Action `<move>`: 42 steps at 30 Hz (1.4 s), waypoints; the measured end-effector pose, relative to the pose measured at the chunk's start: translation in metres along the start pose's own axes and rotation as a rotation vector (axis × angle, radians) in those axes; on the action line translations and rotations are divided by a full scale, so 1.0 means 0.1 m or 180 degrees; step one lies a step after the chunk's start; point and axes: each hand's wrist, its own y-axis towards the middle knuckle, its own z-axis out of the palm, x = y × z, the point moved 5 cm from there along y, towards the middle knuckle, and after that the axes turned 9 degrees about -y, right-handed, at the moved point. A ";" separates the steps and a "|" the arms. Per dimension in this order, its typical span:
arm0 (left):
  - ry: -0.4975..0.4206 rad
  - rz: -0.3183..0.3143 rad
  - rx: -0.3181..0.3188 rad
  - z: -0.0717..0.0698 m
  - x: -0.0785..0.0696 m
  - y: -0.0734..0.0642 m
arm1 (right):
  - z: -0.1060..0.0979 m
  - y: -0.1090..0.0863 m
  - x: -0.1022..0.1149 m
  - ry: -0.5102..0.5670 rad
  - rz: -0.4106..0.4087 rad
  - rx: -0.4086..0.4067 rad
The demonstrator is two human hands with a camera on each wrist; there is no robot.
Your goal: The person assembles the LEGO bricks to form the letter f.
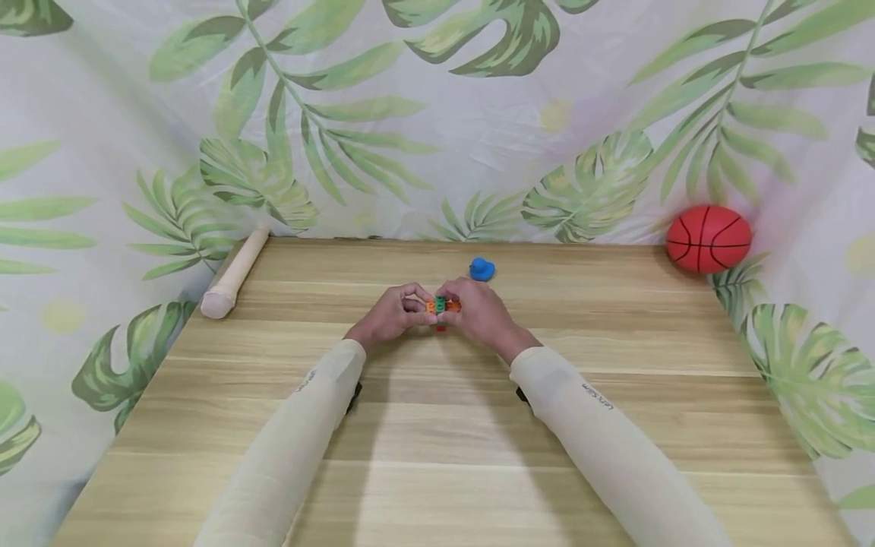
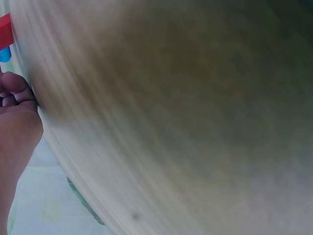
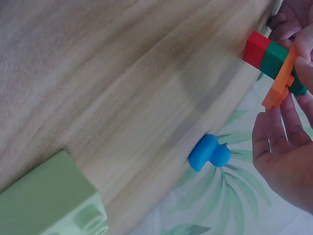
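Observation:
A small assembly of toy building bricks (image 1: pixel 440 305) is held between both hands over the middle of the table. In the right wrist view it has a red brick (image 3: pixel 257 49), a green brick (image 3: pixel 273 59) and a long orange brick (image 3: pixel 279 87) set across, with green showing beyond. My left hand (image 1: pixel 393 314) pinches the left end of the orange brick, thumb toward me. On its other end, my right hand (image 1: pixel 480 313) grips with thumb and fingers. In the left wrist view only a red brick (image 2: pixel 5 31) and part of a hand (image 2: pixel 15 93) show at the edge.
Just beyond the right hand sits a blue rubber duck (image 1: pixel 481 269). A pale green block (image 3: pixel 54 196) is close to the right wrist camera. A red basketball (image 1: pixel 709 239) rests at the back right corner, and a pale cloth-like roll (image 1: pixel 236 275) lies along the left edge.

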 end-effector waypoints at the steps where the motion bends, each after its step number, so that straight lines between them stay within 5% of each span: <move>1: 0.0004 0.0002 -0.0002 0.00 0.00 0.00 | 0.00 0.00 0.00 0.0006 0.0000 -0.0006; 12: -0.0002 -0.0049 0.0028 0.00 0.02 -0.02 | 0.01 -0.03 -0.03 0.0005 -0.0198 0.0030; 19: 0.0064 -0.0137 0.0018 0.01 0.00 -0.04 | -0.04 -0.22 -0.16 0.0057 -0.0255 0.0441; 35: 0.0057 -0.0147 0.0010 -0.01 0.02 -0.04 | -0.42 -0.98 -1.08 0.0185 0.0029 0.0940; 42: 0.0062 -0.0158 0.0004 0.00 0.01 -0.03 | -0.38 -1.16 -1.27 0.0386 0.0086 0.0670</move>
